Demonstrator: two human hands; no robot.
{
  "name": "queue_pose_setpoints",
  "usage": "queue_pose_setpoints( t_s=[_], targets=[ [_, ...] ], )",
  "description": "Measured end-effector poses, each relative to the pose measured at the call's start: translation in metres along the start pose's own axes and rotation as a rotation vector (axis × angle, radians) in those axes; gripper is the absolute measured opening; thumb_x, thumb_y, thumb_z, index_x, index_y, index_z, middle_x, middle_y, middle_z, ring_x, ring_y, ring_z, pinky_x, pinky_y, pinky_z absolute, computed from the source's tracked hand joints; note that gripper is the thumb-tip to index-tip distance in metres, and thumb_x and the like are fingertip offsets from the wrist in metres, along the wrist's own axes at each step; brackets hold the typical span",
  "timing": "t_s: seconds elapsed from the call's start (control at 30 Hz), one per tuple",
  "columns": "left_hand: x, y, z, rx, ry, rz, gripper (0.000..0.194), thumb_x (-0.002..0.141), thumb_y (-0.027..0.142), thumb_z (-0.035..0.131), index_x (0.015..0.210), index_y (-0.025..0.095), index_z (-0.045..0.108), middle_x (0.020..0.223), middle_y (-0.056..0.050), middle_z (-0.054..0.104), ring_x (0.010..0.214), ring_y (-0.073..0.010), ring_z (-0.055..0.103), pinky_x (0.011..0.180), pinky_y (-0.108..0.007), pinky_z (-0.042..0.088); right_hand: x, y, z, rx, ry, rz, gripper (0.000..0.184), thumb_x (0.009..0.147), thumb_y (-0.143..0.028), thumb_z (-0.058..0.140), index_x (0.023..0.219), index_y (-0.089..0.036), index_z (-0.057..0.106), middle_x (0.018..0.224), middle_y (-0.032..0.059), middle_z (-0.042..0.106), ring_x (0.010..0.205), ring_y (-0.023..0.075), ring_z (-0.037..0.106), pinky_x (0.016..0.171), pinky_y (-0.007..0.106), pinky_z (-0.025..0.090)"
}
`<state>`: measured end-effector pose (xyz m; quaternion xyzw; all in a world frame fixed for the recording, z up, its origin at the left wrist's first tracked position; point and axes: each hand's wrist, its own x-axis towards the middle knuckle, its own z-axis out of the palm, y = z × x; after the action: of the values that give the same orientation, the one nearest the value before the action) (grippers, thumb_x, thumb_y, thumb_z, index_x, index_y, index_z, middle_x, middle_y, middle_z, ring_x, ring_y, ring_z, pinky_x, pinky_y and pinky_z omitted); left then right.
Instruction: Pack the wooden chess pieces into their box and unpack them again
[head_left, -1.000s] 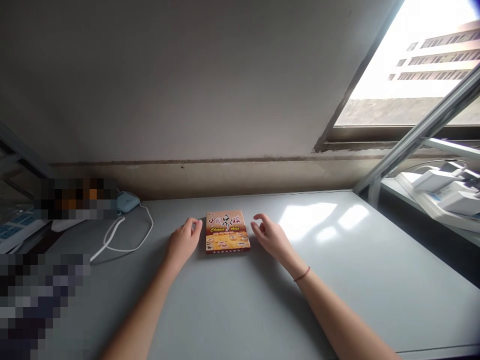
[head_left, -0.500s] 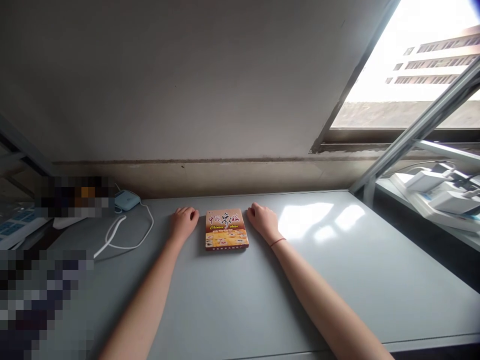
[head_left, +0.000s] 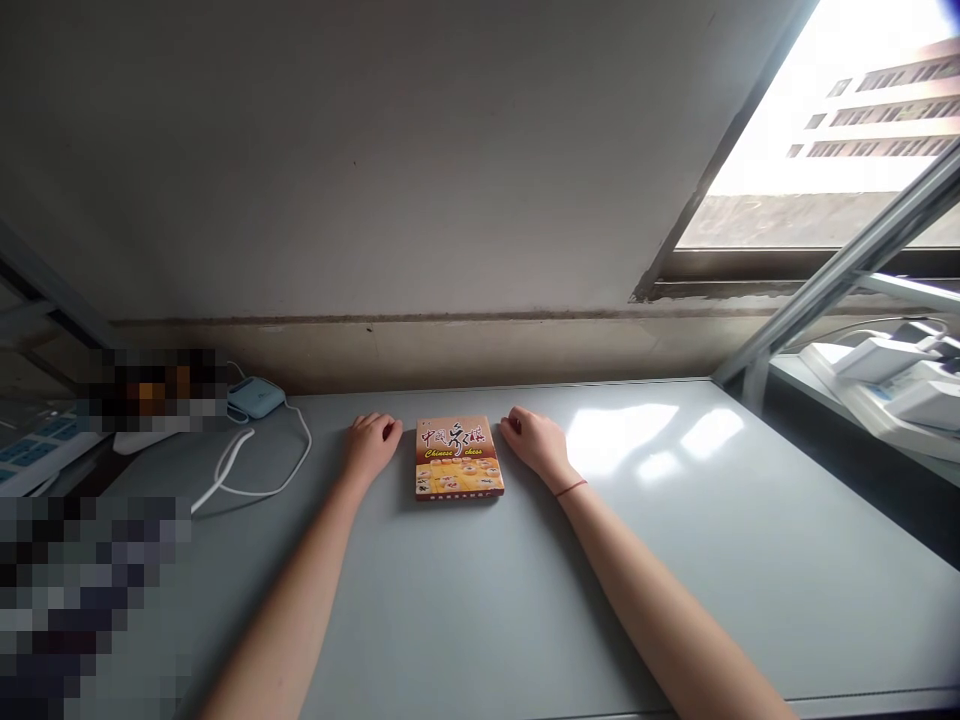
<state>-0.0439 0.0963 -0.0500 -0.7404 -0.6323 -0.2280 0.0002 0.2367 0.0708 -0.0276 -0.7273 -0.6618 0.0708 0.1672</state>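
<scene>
A flat red and orange Chinese chess box lies face up on the grey table, near its far edge. My left hand rests on the table just left of the box, fingers curled loosely, a small gap from the box's side. My right hand rests just right of the box, fingers curled too, with a thin red string round the wrist. Neither hand holds the box; both lie beside its far corners.
A white cable loops from a small light blue device at the table's back left. A wall runs behind the table. A window and a metal rail stand at right, with white devices beyond.
Both hands moved away from me, from the box's sides to its far corners, and their fingers curled in. Over the last half second they hardly moved.
</scene>
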Motion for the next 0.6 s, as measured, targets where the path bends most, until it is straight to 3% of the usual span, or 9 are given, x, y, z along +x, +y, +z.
queue_pose_setpoints(
  t_s=[0.6],
  targets=[
    [0.0002, 0.0001, -0.0019, -0.019, -0.009, 0.012, 0.028, 0.088, 0.032, 0.045, 0.070, 0.022, 0.063, 0.078, -0.004, 0.067, 0.076, -0.0203, 0.057, 0.074, -0.031, 0.039, 0.0012, 0.0031, 0.0003, 0.013, -0.020, -0.023, 0.024, 0.088, -0.032, 0.044, 0.072, -0.021, 0.059, 0.073, 0.0028, 0.064, 0.059, 0.0134, 0.050, 0.052, 0.025, 0.021]
  ],
)
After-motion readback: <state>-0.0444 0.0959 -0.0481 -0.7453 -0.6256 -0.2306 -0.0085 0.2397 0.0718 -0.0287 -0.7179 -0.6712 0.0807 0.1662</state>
